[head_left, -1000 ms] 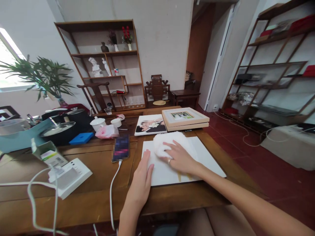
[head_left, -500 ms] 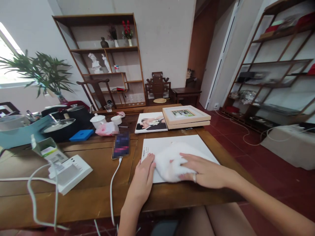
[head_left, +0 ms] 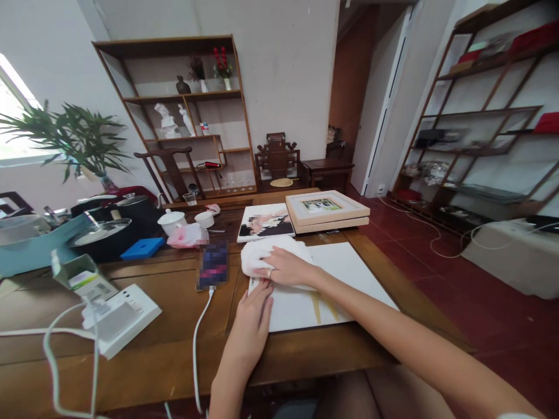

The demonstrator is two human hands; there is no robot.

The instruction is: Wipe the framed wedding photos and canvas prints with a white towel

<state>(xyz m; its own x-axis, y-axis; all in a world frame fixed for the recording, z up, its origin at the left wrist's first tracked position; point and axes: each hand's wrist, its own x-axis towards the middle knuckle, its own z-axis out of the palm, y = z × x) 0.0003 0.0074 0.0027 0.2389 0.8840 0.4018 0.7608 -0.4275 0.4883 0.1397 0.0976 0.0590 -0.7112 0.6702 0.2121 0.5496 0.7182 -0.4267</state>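
Note:
A flat white panel (head_left: 349,273) lies near the table's front edge, with two yellowish strips showing on its surface below my right forearm. My right hand (head_left: 286,267) wears a ring and presses a bunched white cloth (head_left: 255,253) onto the panel's far left corner, fingers curled into the cloth. Along the panel's left edge rests my left hand (head_left: 254,311), its fingers stretched out, fingertips just below the cloth. The cloth and my right arm cover part of the panel.
Behind the panel lie a photo print (head_left: 266,224) and stacked wooden frames (head_left: 327,212). A phone (head_left: 213,265) with a white cable is left of my hands. Farther left are an opened white box (head_left: 131,320), a blue block (head_left: 142,249) and a lidded pan (head_left: 100,235).
My right hand has swept the cloth left and away from me, from the panel's middle to its far left corner. This uncovered the yellowish strips. My left hand stays at the left edge.

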